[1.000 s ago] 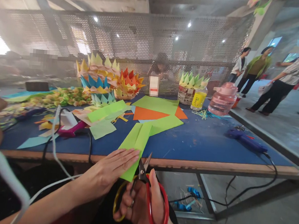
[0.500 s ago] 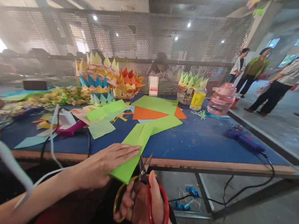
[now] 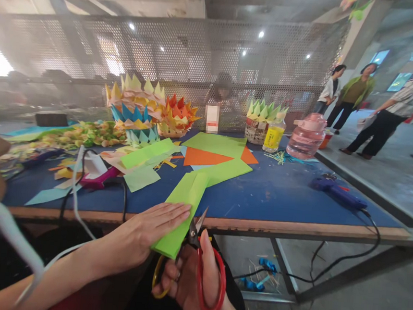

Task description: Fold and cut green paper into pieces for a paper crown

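My left hand (image 3: 157, 225) grips a folded strip of bright green paper (image 3: 184, 196) that juts past the table's front edge, its fingers flat on top and the thumb hidden beneath. In my right hand (image 3: 188, 279) is a pair of scissors (image 3: 196, 231) with red and yellow handles. The scissor blades are spread, one at the strip's right edge close to my left fingertips; whether the paper lies between them I cannot tell. Beyond the strip's far end lies another green sheet (image 3: 228, 171), over orange paper (image 3: 206, 158).
Pointed paper crowns (image 3: 141, 110) stand at the back left, near a magenta glue gun (image 3: 99, 178) and paper scraps. A yellow-labelled bottle (image 3: 273, 137) and pink jug (image 3: 306, 137) are at the back right. A purple glue gun (image 3: 339, 190) with a cord lies on the right.
My right hand and the scissors have shifted slightly left and up, and the blades sit nearer the green strip. My left hand still holds the paper in nearly the same place.
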`<state>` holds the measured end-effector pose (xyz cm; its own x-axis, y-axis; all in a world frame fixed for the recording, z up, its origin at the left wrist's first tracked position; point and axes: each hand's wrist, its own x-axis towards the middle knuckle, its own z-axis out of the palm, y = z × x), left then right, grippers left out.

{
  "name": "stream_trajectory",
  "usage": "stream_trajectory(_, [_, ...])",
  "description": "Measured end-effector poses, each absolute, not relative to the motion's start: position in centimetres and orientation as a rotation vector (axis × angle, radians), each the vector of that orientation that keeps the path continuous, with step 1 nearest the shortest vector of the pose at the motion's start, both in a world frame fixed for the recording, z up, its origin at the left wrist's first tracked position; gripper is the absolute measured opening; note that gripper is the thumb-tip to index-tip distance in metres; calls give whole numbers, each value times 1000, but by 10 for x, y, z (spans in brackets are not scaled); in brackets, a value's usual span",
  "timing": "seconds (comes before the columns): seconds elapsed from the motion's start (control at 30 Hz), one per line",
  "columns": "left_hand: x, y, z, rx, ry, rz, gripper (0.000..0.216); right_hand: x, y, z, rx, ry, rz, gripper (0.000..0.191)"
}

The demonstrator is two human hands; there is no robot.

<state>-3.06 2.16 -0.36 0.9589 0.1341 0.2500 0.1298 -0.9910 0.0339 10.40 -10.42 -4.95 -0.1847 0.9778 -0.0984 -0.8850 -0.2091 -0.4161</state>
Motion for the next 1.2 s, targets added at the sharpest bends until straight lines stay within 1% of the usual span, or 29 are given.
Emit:
stream_trajectory(0.17, [-35,15,12,3042,189,278,76,106,-110,-55,-407,-328,1724,67])
stream_trajectory(0.27, [-38,15,30,2977,223,154,83,105,-111,-53,-424,-345,1730,68])
stream_trajectory(0.3, [-37,17,35,2951,222,138,79,105,-110,-52,-425,-341,1731,68])
stream_trajectory(0.33, [-33,20,38,2925,214,144,66,104,-110,-51,-423,-334,1733,67])
stream_trajectory(0.37, [-28,24,39,2901,235,190,49,104,-109,-51,-420,-328,1731,67])
stream_trajectory(0.4, [-20,28,40,2878,289,281,39,104,-108,-51,-421,-321,1727,67])
stream_trajectory(0.43, [-11,33,38,2860,338,338,39,104,-108,-52,-426,-315,1724,67])
stream_trajectory(0.53, [20,46,29,2907,447,467,40,103,-106,-52,-443,-301,1725,67])
stream_trajectory(0.67, [46,59,18,2987,471,237,52,100,-104,-51,-442,-290,1706,69])
stream_trajectory(0.77, [49,65,13,2978,464,136,54,99,-103,-50,-437,-299,1693,68])
stream_trajectory(1.03, [39,56,11,2960,462,137,54,89,-100,-57,-446,-287,1694,66])
stream_trajectory(1.2, [39,52,16,2909,499,53,54,92,-96,-43,-449,-277,1654,63])
